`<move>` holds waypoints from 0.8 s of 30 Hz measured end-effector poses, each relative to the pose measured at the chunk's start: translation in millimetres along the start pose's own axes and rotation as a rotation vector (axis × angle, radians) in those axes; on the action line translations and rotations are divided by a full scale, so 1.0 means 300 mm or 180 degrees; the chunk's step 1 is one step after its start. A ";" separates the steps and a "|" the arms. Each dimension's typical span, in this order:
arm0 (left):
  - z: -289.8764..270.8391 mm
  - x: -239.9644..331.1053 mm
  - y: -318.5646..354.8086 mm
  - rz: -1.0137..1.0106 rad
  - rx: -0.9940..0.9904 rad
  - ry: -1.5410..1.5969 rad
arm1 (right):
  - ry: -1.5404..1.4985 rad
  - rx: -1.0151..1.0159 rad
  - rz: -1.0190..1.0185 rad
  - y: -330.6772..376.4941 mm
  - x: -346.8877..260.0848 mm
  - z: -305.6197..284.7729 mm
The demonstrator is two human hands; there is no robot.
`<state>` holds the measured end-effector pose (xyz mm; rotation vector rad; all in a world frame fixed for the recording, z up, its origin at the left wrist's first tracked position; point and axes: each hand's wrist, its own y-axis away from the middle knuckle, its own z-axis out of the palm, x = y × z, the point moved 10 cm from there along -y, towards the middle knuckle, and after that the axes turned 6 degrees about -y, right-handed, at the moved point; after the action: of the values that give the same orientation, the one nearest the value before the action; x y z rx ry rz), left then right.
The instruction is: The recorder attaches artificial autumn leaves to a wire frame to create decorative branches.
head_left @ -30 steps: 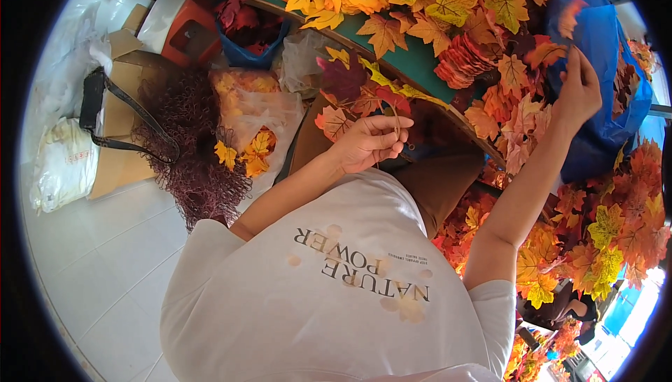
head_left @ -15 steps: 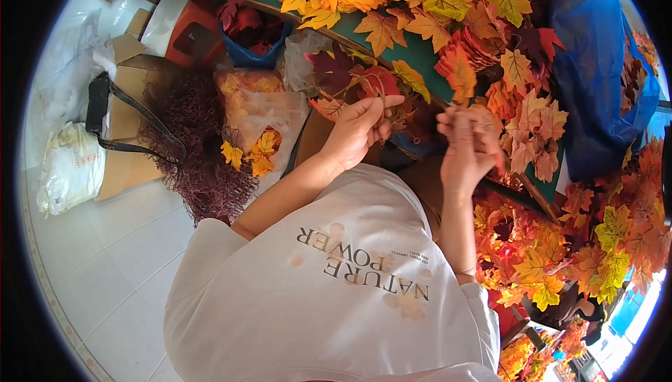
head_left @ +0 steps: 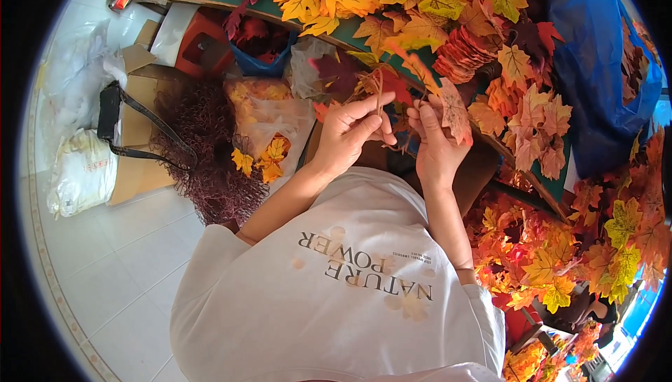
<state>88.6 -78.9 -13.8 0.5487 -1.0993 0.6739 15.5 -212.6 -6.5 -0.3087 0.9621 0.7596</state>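
fingers of the left hand [head_left: 350, 133] pinch a thin brown stem [head_left: 379, 91]; the right hand [head_left: 435, 145], back from the leaf pile, now grips an orange leaf [head_left: 453, 110] beside it, ready to join.

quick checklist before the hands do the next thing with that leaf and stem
1. Left hand grips the thin brown stem between thumb and fingers: ok.
2. Right hand has an orange leaf at its fingertips: ok.
3. Both hands close together above the lap, in plain view: ok.
4. Leaf already fixed to the stem: cannot tell, the join is hidden by fingers.
5. More leaves within view on the green table: ok.
6. Blue bag away from the hands: ok.
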 end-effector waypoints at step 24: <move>0.035 -0.025 -0.010 -0.0320 -0.0371 0.0214 | -0.0664 -0.0074 0.0885 0.010 0.182 0.025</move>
<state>82.1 -90.0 -17.2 0.4747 -1.0342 0.5338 36.7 -182.1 -47.4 -0.1128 0.8070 1.0364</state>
